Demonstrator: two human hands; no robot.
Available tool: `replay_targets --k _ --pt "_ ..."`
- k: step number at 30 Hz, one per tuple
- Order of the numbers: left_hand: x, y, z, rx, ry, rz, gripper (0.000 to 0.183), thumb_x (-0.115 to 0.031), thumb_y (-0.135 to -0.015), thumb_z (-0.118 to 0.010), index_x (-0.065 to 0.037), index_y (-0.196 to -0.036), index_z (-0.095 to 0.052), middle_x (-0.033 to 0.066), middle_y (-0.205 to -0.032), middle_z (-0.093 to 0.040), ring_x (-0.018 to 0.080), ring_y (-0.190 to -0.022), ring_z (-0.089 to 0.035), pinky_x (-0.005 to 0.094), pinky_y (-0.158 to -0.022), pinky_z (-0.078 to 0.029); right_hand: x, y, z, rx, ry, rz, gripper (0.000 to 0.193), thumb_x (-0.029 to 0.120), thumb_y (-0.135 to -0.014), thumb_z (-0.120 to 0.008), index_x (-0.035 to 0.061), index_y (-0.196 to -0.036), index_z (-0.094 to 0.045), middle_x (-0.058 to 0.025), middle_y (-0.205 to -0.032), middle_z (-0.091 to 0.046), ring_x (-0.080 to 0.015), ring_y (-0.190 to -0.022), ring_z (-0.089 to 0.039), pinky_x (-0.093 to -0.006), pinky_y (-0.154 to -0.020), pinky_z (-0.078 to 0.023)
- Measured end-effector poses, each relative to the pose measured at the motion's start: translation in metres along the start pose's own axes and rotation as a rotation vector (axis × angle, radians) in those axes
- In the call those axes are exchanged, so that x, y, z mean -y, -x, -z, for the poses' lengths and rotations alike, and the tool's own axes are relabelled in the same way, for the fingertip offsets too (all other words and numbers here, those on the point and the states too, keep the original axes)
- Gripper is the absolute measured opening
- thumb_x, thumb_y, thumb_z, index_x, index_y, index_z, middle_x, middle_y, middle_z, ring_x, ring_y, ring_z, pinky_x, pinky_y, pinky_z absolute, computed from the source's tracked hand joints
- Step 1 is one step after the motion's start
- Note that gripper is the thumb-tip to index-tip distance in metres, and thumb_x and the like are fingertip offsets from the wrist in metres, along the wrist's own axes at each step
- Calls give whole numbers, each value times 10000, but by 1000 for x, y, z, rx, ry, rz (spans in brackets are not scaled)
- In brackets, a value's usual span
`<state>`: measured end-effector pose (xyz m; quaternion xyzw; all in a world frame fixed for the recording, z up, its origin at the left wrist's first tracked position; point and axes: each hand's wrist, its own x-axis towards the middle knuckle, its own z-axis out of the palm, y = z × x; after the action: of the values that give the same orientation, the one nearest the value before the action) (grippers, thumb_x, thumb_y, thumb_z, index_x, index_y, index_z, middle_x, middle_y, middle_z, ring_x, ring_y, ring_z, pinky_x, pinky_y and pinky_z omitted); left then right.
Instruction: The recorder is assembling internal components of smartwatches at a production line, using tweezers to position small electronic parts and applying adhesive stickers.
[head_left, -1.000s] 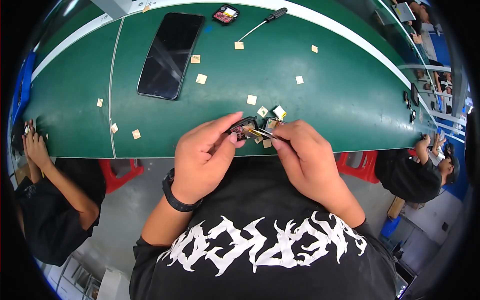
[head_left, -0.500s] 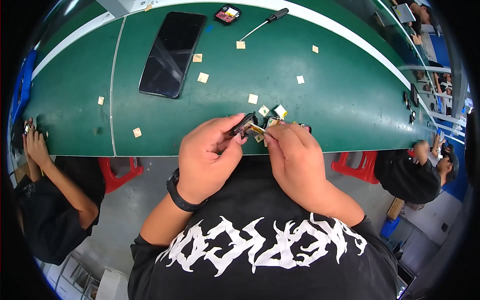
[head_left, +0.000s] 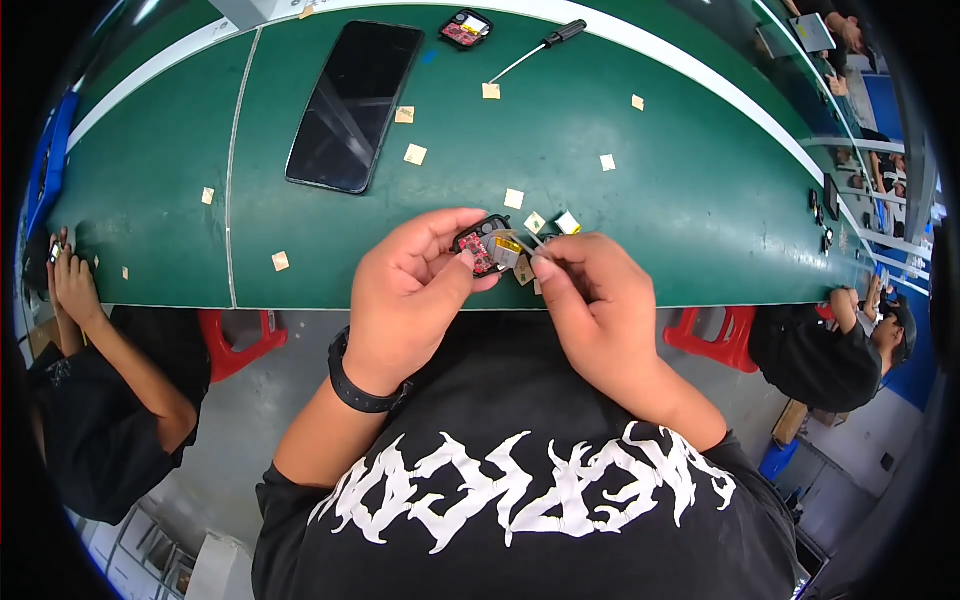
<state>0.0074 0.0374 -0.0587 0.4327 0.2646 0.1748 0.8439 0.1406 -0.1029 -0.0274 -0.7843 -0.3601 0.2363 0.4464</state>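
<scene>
My left hand (head_left: 415, 290) is closed around a small black-cased electronic device (head_left: 478, 250), its red circuit board facing up. A silver battery with yellow tape (head_left: 508, 250) sits at the device's right side, tilted. My right hand (head_left: 605, 295) pinches a thin pale tool (head_left: 532, 242), too small to tell its exact kind, whose tip is by the battery. Just beyond my right fingers lies a loose white-and-yellow battery (head_left: 568, 223) on the green table. Little square stickers, such as a cream one (head_left: 535, 222), lie close by. My right hand hides other parts beneath it.
A large black phone (head_left: 355, 105) lies at the far left. Another opened device (head_left: 466, 29) and a black-handled screwdriver (head_left: 540, 50) lie at the back. Several cream squares are scattered over the green table (head_left: 700, 210). Other people sit left and right, near red stools (head_left: 238, 345).
My left hand has turned the device so its circuit board faces up more. My right hand has drawn back slightly, leaving the thin tool more visible. The view has shifted slightly.
</scene>
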Motion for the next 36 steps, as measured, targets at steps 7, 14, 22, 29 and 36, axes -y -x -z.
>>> replay_targets --k 7,14,22,29,36 --pt "8 1 1 0 6 -32 282 62 -989 -568 72 -1272 -577 112 -1123 -684 131 -1007 -674 293 -886 -591 4 -18 1 59 243 487 381 16 -756 -826 33 -1113 -694 -79 -922 -639 -220 -743 -649 -333 -606 -523" --pt "8 0 -3 -5 40 -76 243 71 -987 -579 73 -1229 -587 108 -1100 -686 120 -960 -674 275 -857 -582 -12 -22 5 111 337 574 348 19 -755 -812 24 -1088 -713 -90 -926 -684 -252 -751 -680 -350 -640 -559" --pt "13 0 -1 -20 33 -142 181 101 -953 -607 46 -1125 -594 101 -1064 -675 131 -965 -677 271 -844 -581 1 -15 3 136 87 195 213 -5 -788 -771 12 -996 -727 -77 -814 -715 -149 -602 -668 -275 -566 -532" --pt "16 1 4 2 -17 -135 225 167 -939 -545 31 -1115 -576 141 -1134 -670 183 -1040 -682 352 -924 -593 1 -15 0 118 120 263 217 -11 -768 -780 16 -974 -718 -77 -855 -729 -167 -639 -693 -294 -583 -554" --pt "17 3 4 17 -11 -152 243 171 -939 -542 40 -1139 -583 144 -1143 -665 173 -1037 -668 307 -899 -549 -1 -20 -4 118 181 383 209 -27 -781 -759 21 -978 -707 -97 -864 -721 -256 -737 -709 -331 -644 -571"
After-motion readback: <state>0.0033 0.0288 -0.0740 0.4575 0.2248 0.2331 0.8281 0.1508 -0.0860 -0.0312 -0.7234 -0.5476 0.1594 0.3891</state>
